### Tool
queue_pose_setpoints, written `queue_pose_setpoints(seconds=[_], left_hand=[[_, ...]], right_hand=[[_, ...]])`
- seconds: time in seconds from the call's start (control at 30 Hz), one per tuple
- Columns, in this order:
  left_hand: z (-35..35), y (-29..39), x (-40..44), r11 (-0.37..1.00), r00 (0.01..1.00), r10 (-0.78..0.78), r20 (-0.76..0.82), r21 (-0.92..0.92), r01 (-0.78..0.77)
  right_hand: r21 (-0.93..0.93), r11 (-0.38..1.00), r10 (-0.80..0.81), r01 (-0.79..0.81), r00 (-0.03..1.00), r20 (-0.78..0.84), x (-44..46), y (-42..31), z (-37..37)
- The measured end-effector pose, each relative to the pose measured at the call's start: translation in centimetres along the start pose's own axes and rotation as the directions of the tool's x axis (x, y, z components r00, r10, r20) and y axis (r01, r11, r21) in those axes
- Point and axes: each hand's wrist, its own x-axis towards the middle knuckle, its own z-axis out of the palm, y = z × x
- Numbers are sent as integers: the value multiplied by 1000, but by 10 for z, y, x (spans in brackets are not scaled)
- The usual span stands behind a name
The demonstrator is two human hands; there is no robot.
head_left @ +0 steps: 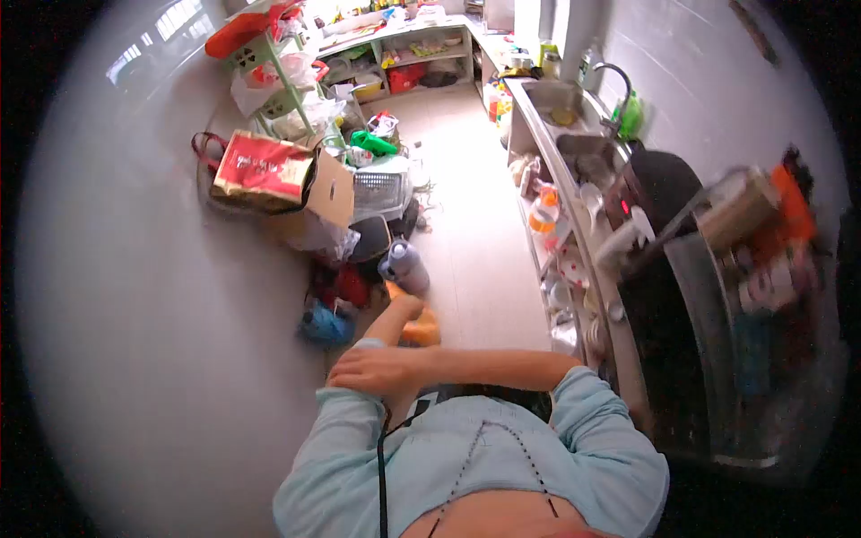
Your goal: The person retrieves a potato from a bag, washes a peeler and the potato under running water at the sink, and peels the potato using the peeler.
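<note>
Apparently, right hand: crossed in front of the body onto the left sleeve, its fingers close together and wrapped over the cloth at the forearm.
Left sleeve: to the left of the grey bottle and on its near side; an even, flat-fingered hold seems best, so that the cloth shifts smoothly without bunching or pinching skin.
Left hand: just on the near side of the grey bottle, blurred; I cannot tell whether its fingers are spread or curled, nor whether they touch the orange item.
Orange item: on the grey bottle's near side, beside that hand.
Left arm: better held steady, clear of the grey bottle, while the sleeve is handled.
Dark cord: well to the near side of the grey bottle, beside the sleeve; worth keeping from snagging.
</note>
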Motion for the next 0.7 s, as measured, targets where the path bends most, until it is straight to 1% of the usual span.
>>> queue_pose_setpoints(seconds=[0.1, 0.13, 0.2, 0.23, 0.27, 0.3, 0.33, 0.37, 0.4, 0.43, 0.47, 0.5, 0.53, 0.57, 0.6, 0.63, 0.67, 0.7], left_hand=[[-65, -53, 56, 999, 999, -26, 31, -30, 27], [-90, -63, 76, 999, 999, -14, 40, -35, 15], [-154, -82, 119, 993, 995, 102, 17, -60, -101], [-194, -85, 135, 971, 976, 214, -34, -103, -217], [-257, -47, 108, 911, 984, 154, -95, -372, -178], [-283, -88, 157, 818, 754, 510, -414, -37, -574], [-353, -24, 92, 858, 882, 200, -426, -358, -368], [-393, -39, 105, 635, 615, 444, -651, -256, -729], [-454, 8, 56, 811, 641, 273, -717, -186, -554], [-500, 26, 36, 731, 352, 404, -844, 67, -679], [-547, 45, 15, 656, 21, 487, -873, 351, -668], [-576, 72, -17, 538, 27, 242, -970, 111, -836], [-606, 75, -40, 607, -187, 383, -905, 399, -687], [-637, 79, -63, 632, -388, 497, -776, 630, -451], [-657, 84, -74, 579, -537, 601, -592, 786, -217], [-672, 90, -77, 490, -592, 692, -412, 871, -34], [-685, 96, -75, 400, -597, 760, -255, 908, 121], [-698, 101, -66, 342, -577, 800, -161, 914, 219]], right_hand=[[199, 971, -112, 130, 989, -99, 4, 51, -47], [193, 968, -136, 161, 982, -134, 2, 69, -66], [179, 958, -187, 224, 962, -201, -1, 111, -113], [111, 965, -215, 238, 959, -185, -4, 131, -139], [36, 966, -247, 255, 956, -161, -12, 157, -176], [-26, 963, -269, 268, 952, -148, -22, 176, -207], [-65, 975, -222, 214, 961, -162, -36, 194, -247], [-110, 980, -182, 164, 967, -181, -52, 206, -294], [-144, 988, -92, 53, 956, -278, -68, 209, -350], [-204, 979, -61, -23, 917, -395, -87, 206, -403], [-254, 962, -82, -94, 793, -604, -103, 204, -440], [-353, 919, -111, -173, 747, -655, -130, 194, -485], [-448, 863, -172, -235, 695, -698, -153, 190, -521], [-561, 785, -274, -264, 664, -696, -167, 189, -549], [-664, 693, -374, -280, 647, -664, -179, 189, -573], [-745, 606, -455, -280, 646, -613, -186, 197, -593], [-810, 526, -521, -259, 655, -548, -190, 211, -613], [-856, 460, -568, -235, 664, -487, -190, 229, -633]])
